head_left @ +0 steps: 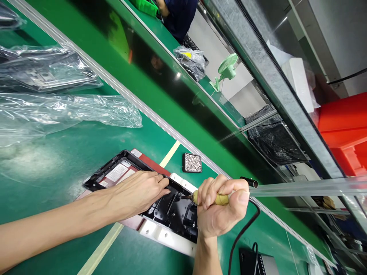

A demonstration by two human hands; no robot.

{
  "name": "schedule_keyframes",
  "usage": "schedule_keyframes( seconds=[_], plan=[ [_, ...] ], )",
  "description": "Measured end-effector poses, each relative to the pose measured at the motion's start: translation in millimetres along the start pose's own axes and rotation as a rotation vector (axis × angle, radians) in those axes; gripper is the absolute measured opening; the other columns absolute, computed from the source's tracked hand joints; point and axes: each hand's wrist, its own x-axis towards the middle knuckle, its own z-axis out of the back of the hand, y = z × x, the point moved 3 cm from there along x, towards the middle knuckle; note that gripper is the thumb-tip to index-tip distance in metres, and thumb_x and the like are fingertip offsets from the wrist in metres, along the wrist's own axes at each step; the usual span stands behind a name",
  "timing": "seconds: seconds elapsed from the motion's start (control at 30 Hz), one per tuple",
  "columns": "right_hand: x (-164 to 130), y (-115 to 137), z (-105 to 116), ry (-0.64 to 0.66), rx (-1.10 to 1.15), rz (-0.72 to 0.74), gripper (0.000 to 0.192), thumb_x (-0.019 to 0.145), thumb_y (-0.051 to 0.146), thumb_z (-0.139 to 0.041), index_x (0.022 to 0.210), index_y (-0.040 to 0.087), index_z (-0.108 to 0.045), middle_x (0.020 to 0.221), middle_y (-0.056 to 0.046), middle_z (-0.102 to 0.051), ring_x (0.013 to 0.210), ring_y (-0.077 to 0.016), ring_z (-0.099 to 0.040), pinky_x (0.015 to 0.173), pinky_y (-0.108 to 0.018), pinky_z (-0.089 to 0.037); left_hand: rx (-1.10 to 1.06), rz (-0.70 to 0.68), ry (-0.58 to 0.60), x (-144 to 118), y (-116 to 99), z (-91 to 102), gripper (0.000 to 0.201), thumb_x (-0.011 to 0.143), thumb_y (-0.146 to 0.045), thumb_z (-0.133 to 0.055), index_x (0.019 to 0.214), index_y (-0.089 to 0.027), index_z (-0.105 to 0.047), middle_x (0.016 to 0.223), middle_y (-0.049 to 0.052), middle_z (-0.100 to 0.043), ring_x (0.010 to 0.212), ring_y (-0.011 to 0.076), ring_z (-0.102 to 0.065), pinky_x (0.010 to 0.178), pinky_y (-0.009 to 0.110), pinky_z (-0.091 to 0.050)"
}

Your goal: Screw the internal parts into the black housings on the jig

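My right hand (219, 208) is closed around a powered screwdriver (220, 198) with a yellow-green grip, a black cable and a clear tube running off to the right. Its tip touches the inside of a black plastic housing (172, 208). My left hand (142, 189) lies flat on that housing, fingers pressing its upper edge. The housing sits on a white and dark red fixture (163, 233) on the green bench.
A small black tray of silvery screws (192, 163) stands just beyond the housing. Clear plastic bags (65, 110) with dark parts lie at the left. A green conveyor belt (160, 88), a small green fan (227, 68) and another person (176, 15) are further off.
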Motion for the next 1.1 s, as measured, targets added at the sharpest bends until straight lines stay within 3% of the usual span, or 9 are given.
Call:
schedule_keyframes(
  seconds=[0.23,0.47,1.1],
  plan=[
    [-0.5,-0.7,-1.3,-0.007,0.021,-0.012,0.036,0.107,0.042,-0.058,0.075,0.024,-0.056,0.047,0.01,-0.042,0.035,-0.0073,-0.029,0.034,-0.016,-0.035,0.091,-0.037,0.062,1.4,-0.8,0.4,0.028,0.111,-0.026,-0.057,0.083,-0.022,-0.06,0.072,0.003,-0.07,0.062,0.0257,-0.07,0.054,0.036,-0.04],
    [-0.4,-0.5,-3.0,0.0,0.004,-0.009,0.038,0.107,0.043,-0.057,0.075,0.024,-0.054,0.046,0.01,-0.04,0.034,-0.0069,-0.028,0.034,-0.016,-0.036,-0.029,-0.02,0.014,-0.4,2.0,2.1,0.032,0.114,-0.028,-0.052,0.083,-0.021,-0.06,0.068,0.002,-0.064,0.059,0.0203,-0.065,0.056,0.029,-0.041],
    [0.3,0.6,-1.6,0.002,-0.02,-0.012,0.039,0.109,0.044,-0.054,0.076,0.024,-0.049,0.046,0.011,-0.037,0.034,-0.0067,-0.026,0.034,-0.015,-0.035,-0.048,-0.024,-0.006,-1.5,2.8,1.6,0.032,0.114,-0.028,-0.052,0.085,-0.02,-0.064,0.068,0.003,-0.065,0.058,0.0209,-0.063,0.058,0.029,-0.042]
  ],
)
